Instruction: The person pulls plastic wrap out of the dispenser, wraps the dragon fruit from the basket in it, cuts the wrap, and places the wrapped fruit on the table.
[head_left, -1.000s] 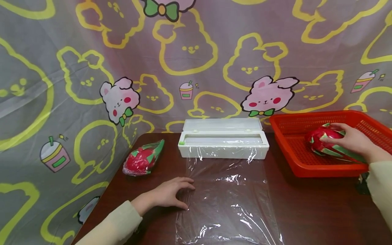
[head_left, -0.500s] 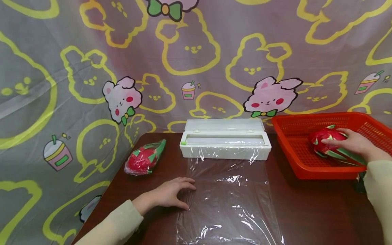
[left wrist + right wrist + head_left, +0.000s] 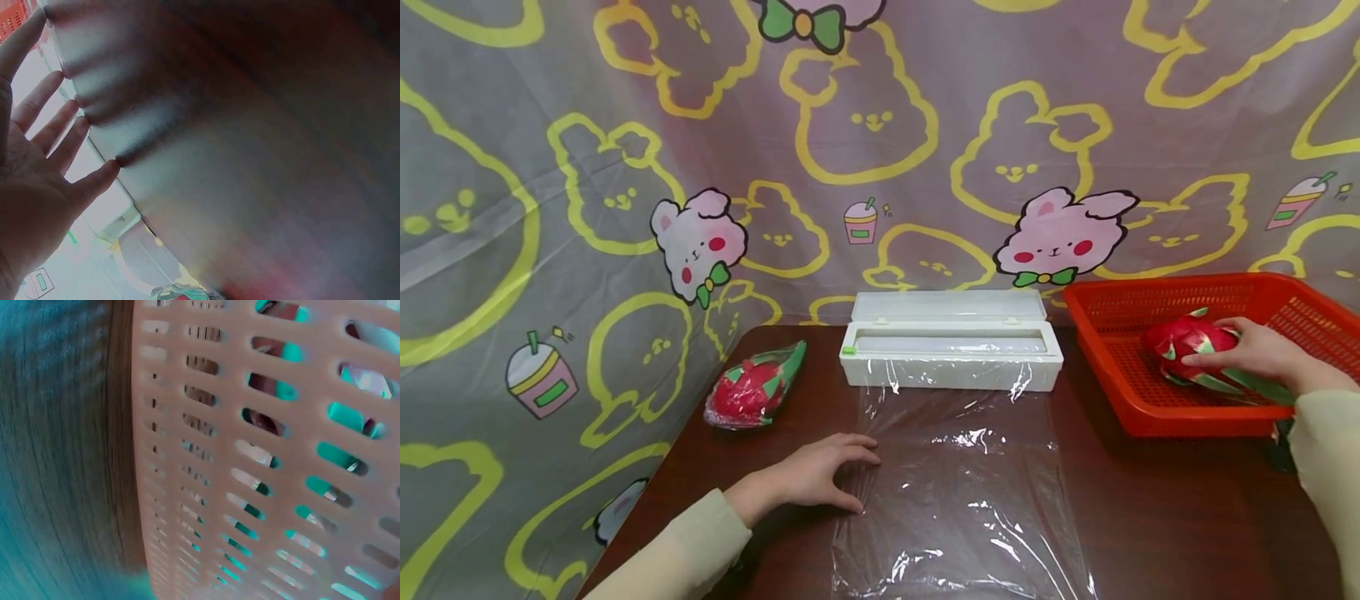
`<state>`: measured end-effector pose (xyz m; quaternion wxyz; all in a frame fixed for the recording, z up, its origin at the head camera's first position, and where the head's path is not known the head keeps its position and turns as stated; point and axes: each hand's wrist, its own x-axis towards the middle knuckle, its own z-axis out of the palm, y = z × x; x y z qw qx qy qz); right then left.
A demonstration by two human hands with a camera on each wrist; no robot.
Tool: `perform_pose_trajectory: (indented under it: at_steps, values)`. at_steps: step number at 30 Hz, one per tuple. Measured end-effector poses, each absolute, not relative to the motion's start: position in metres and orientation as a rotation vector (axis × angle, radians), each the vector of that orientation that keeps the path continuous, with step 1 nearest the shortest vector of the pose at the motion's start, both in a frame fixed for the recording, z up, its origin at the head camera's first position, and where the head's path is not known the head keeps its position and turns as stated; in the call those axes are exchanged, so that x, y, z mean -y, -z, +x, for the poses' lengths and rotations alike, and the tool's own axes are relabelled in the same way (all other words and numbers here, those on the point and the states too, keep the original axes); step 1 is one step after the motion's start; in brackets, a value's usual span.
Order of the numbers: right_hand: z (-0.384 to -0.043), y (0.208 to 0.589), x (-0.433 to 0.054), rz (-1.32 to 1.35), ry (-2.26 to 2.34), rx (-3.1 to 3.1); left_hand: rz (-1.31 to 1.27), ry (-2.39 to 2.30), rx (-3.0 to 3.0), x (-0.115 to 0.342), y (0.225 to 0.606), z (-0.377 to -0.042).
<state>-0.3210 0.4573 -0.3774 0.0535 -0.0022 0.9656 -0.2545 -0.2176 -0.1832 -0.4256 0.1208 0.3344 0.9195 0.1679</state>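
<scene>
A dragon fruit (image 3: pixel 1183 340), red with green leaf tips, lies in the red plastic basket (image 3: pixel 1206 422) at the right. My right hand (image 3: pixel 1262 354) grips it from its right side, thumb toward me. In the right wrist view the slotted basket wall (image 3: pixel 233 369) hides most of this hand and fruit. At the centre, clear cling film (image 3: pixel 955 500) stretches over the table from a white dispenser box (image 3: pixel 951 372). My left hand (image 3: pixel 805 473) rests at the film's left edge, fingers spread; in the left wrist view its fingertips (image 3: pixel 57 78) touch down on the surface.
Another dragon fruit (image 3: pixel 748 393), wrapped in clear film, sits at the table's back left. The dispenser's lid (image 3: pixel 950 306) stands raised. A patterned curtain (image 3: pixel 917 133) hangs behind and along the left. A small black object (image 3: pixel 1279 450) shows beside the right sleeve.
My right hand and the dragon fruit in it have shifted slightly left inside the basket. The left hand keeps its place on the film's edge.
</scene>
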Motion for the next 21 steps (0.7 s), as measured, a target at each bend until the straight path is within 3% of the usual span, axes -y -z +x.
perform_pose_trajectory:
  at_steps: [21]
  values:
    - [-0.3202, 0.3824, -0.4566, -0.128, 0.797, -2.981, 0.986, -0.481, -2.702, 0.1830, 0.4272, -0.2172]
